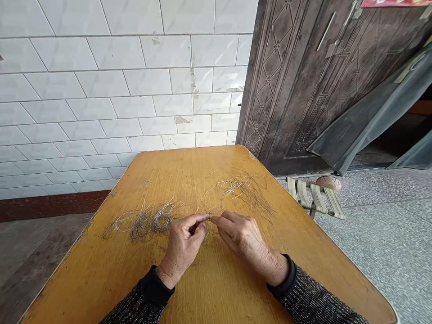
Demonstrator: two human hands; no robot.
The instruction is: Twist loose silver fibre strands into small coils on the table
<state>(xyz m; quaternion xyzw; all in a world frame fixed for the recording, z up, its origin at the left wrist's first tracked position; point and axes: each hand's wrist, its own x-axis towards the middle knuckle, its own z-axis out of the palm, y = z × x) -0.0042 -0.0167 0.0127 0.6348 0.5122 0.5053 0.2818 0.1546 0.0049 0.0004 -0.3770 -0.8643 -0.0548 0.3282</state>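
Observation:
My left hand is closed in a pinch, its fingertips meeting those of my right hand above the middle of the table. My right hand is closed in a pinch too. Thin wire ends show around the fingertips, but the piece between them is mostly hidden. Beside my left hand lie coiled bundles of thin metal wire, with a looser, tangled wire bundle farther left. Beyond my right hand, loose wire pieces are spread in a pile.
The wooden table has rounded corners and reaches a white tiled wall. To the right stand a dark patterned door and a folding stool with striped straps. A round object rests behind the stool.

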